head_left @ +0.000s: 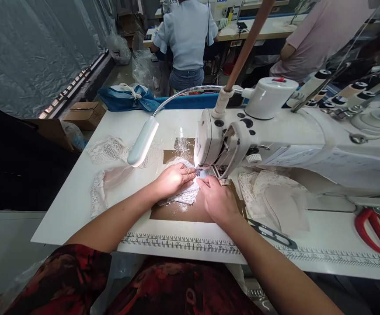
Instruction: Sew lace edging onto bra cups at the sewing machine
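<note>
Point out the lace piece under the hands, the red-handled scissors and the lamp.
lace piece (186, 194), head view, its lower edge between the hands.
red-handled scissors (370, 232), head view, handle loop.
lamp (142, 142), head view, its white head.

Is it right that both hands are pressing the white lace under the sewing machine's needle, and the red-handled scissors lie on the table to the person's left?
Not quite. The head view shows the red-handled scissors on the table's right side, not the left. The rest holds: the left hand and right hand press the white lace at the sewing machine.

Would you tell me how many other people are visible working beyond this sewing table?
2: a person in a pale blue top seated back to camera at top centre, and a person in a pink top at top right. Others may be hidden.
</note>
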A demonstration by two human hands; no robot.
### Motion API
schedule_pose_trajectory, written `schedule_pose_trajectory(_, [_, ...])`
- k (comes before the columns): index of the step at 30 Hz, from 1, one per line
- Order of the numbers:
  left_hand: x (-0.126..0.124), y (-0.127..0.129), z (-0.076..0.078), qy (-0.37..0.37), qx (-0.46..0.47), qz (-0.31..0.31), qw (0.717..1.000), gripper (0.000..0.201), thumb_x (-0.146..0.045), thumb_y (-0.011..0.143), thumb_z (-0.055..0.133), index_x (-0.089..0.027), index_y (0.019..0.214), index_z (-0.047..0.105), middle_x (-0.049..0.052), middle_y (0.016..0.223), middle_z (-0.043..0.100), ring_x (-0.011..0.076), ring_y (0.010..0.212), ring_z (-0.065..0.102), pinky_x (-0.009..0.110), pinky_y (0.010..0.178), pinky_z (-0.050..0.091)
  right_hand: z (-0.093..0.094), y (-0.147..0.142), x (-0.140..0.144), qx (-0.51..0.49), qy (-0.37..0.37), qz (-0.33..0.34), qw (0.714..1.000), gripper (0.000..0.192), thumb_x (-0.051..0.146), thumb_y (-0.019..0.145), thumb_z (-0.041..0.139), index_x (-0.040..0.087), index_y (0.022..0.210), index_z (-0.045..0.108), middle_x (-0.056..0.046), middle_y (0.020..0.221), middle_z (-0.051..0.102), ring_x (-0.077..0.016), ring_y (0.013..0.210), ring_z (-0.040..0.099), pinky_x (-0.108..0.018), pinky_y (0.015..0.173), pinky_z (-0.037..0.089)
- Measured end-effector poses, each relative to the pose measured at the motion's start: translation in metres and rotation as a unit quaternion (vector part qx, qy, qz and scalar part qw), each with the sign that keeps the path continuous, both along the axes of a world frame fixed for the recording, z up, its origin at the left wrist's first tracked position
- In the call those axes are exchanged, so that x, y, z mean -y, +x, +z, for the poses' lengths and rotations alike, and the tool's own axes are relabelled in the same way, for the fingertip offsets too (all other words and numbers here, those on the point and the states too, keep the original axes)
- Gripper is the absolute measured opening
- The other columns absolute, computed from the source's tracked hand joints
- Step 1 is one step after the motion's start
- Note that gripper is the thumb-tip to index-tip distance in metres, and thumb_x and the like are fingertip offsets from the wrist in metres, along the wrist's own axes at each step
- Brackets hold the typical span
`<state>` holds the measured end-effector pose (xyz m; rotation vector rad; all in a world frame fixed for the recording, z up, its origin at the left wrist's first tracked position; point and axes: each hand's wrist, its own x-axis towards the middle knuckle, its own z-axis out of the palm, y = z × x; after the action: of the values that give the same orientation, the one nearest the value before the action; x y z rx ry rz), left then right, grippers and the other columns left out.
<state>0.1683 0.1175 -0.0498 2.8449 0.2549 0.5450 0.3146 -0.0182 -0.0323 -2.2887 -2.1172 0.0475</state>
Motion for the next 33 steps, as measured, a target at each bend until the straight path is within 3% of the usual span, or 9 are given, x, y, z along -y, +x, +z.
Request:
schedule_pose_trajectory(14, [-0.020, 0.000, 0.001, -0.017, -0.008, -0.034, 0.999, 0.038, -0.036, 0.093, 0.052, -0.013, 0.121, 0.065, 0.014, 0.120, 0.067, 0.0254, 0.099, 0.059, 0.040, 0.085, 0.049, 0.000, 0.001, 0.001, -0.013, -0.002, 0.026, 1.000, 0.047, 0.007, 0.086, 0.043, 0.022, 0.127, 0.060, -0.010, 0.105, 0.064, -0.0220, 0.083, 0.053, -0.032, 0.067, 0.035])
schedule_pose_trajectory(18, [-0.017, -0.002, 0.001, -0.024, -0.014, 0.013, 1.000, 0.038, -0.035, 0.093, 0.050, -0.015, 0.123, 0.064, 0.013, 0.120, 0.066, 0.0257, 0.102, 0.057, 0.041, 0.087, 0.049, -0.005, 0.003, 0.002, -0.010, 0.026, 0.030, 0.999, 0.049, 0.007, 0.084, 0.043, 0.022, 0.127, 0.060, -0.009, 0.105, 0.064, -0.0222, 0.082, 0.053, -0.033, 0.069, 0.036])
schedule_pose_trajectory(27, [0.008, -0.010, 0.004, 0.040, -0.072, 0.133, 0.988, 0.034, -0.030, 0.093, 0.045, -0.019, 0.119, 0.064, 0.008, 0.133, 0.058, 0.0279, 0.112, 0.053, 0.045, 0.093, 0.045, -0.019, 0.010, 0.006, -0.023, 0.132, 0.079, 0.988, 0.041, 0.009, 0.086, 0.043, 0.018, 0.118, 0.066, -0.008, 0.095, 0.065, -0.0202, 0.077, 0.053, -0.033, 0.071, 0.040])
schedule_pose_trajectory(30, [0.022, -0.026, 0.014, 0.027, -0.091, 0.191, 0.977, 0.029, -0.029, 0.092, 0.047, -0.019, 0.112, 0.065, 0.008, 0.128, 0.060, 0.0278, 0.106, 0.055, 0.043, 0.086, 0.047, -0.023, 0.013, 0.005, -0.019, 0.170, 0.105, 0.980, 0.039, 0.011, 0.087, 0.042, 0.015, 0.117, 0.067, -0.009, 0.095, 0.065, -0.0208, 0.076, 0.054, -0.034, 0.071, 0.042])
schedule_pose_trajectory(33, [0.037, -0.060, 0.024, -0.006, -0.102, 0.216, 0.971, 0.028, -0.033, 0.089, 0.053, -0.017, 0.110, 0.063, 0.011, 0.125, 0.060, 0.0284, 0.110, 0.054, 0.042, 0.087, 0.048, -0.025, 0.014, 0.005, -0.019, 0.188, 0.120, 0.975, 0.038, 0.012, 0.088, 0.039, 0.015, 0.113, 0.069, -0.010, 0.096, 0.065, -0.0213, 0.076, 0.056, -0.035, 0.070, 0.044])
